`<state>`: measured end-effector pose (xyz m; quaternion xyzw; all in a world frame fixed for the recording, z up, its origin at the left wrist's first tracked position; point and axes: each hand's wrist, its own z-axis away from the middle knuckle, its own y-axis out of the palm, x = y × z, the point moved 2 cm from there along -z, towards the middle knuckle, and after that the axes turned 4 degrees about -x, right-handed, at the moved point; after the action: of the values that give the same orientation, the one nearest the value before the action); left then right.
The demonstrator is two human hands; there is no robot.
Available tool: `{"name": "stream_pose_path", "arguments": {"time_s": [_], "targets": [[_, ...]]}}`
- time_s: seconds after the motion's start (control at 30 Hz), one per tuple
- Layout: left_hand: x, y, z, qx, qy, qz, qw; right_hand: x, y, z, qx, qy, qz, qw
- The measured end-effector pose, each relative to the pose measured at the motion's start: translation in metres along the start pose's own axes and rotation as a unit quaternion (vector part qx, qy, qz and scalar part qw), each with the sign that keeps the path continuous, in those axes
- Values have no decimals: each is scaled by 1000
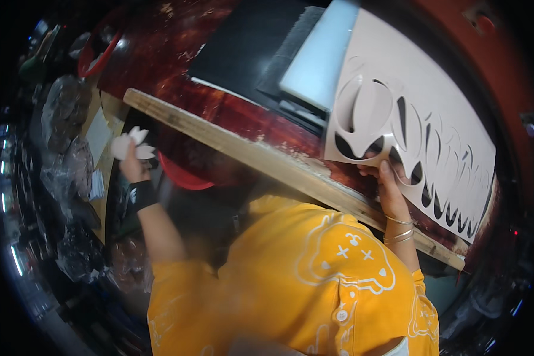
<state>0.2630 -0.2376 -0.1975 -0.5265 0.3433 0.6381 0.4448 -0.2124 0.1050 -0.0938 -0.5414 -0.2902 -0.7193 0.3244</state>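
Note:
Out to the left, past the table's wooden edge, my left hand (134, 169) is closed around a small bunch of flat, pale pieces with pointed tips (130, 142). A black band sits on that wrist. On the right, my right hand (390, 183) grips the near edge of a large pale sheet (433, 89), thumb over it and some fingers showing through the holes. Rows of curved, leaf-like shapes are cut in this sheet; some are dark openings, others still hold their pieces. Thin bangles circle the right wrist.
The worn red table (237, 115) has a wooden strip (231, 145) along its near edge. Beside the sheet lie a light-blue slab (320, 56) and a black sheet (243, 47). A red basin (187, 172) stands below the edge. Clear plastic bags (68, 160) crowd the left.

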Motion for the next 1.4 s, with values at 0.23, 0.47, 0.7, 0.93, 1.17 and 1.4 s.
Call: {"name": "stream_pose_path", "arguments": {"time_s": [0.23,0.47,0.7,0.93,1.17,1.4], "targets": [[76,29,-20,218,-113,-214,946,12,5,5,22,-59,22,998],[-61,89,56,16,240,46,970,22,8,27,-5,-32,17,999],[-96,289,284,665,-274,98,688,40,13,38,18,2,-194,981],[-80,352,287,646,-279,10,710,126,5,34,362,-46,215,906],[-80,341,290,620,-301,95,719,118,42,-72,-111,-299,466,825],[-78,330,293,584,-416,127,686,113,80,-36,99,-513,315,792]]}}
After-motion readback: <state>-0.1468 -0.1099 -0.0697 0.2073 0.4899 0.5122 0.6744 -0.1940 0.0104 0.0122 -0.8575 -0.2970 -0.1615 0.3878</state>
